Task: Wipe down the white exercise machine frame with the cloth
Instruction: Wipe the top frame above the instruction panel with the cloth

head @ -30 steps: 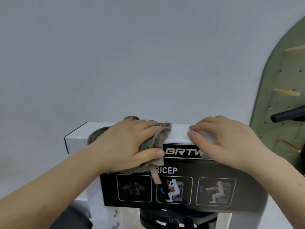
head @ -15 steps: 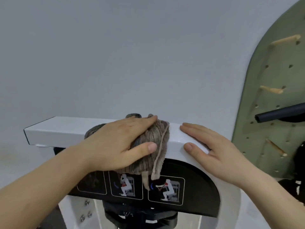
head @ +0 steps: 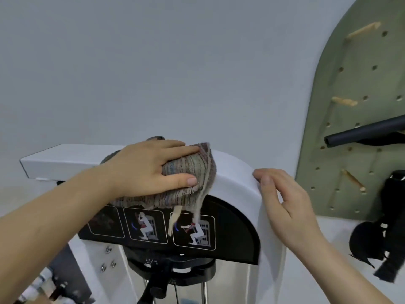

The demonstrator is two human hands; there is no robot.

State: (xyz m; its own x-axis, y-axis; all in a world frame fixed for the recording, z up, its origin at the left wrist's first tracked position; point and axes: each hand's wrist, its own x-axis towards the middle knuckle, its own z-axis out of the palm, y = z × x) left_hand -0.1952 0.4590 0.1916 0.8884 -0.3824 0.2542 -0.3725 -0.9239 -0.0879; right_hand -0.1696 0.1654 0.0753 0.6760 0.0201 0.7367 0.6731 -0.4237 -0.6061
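Observation:
The white exercise machine frame (head: 65,160) runs as a flat top beam from the left and curves down on the right. My left hand (head: 149,170) grips a striped brownish cloth (head: 192,178) and presses it on the top of the beam, near where the curve begins. Loose frayed ends of the cloth hang over the black panel below. My right hand (head: 285,205) rests on the curved right side of the frame, fingers bent round its edge, just right of the cloth.
A black instruction panel (head: 230,233) with exercise pictures sits under the beam. To the right stands a green pegboard (head: 350,106) with wooden pegs, a black bar (head: 361,132) and black straps (head: 385,238). A plain grey wall is behind.
My left hand has slid the cloth right along the top beam toward the curve. My right hand has moved from the flat top down onto the curved right side.

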